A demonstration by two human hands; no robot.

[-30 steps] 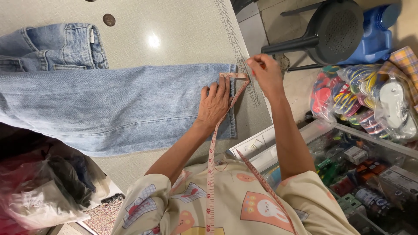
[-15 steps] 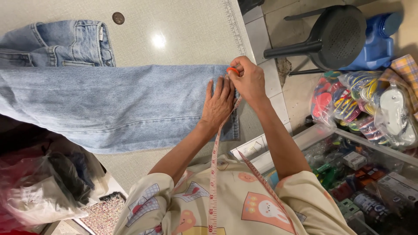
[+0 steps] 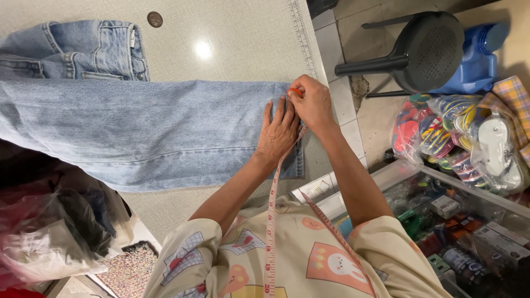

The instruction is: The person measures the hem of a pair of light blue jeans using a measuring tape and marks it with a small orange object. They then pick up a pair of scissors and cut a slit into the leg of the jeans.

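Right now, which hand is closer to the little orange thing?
Right. The right hand pinches the orange thing at the jeans hem; the left hand lies flat on the denim just below it.

Jeans (image 3: 138, 132) cut off at left; orange item (image 3: 296, 91) in right hand (image 3: 314, 105) possibly chalk

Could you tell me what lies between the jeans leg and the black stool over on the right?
In the head view, between the jeans leg and the black stool lie the right hand, the table's printed ruler edge and bare floor tiles.
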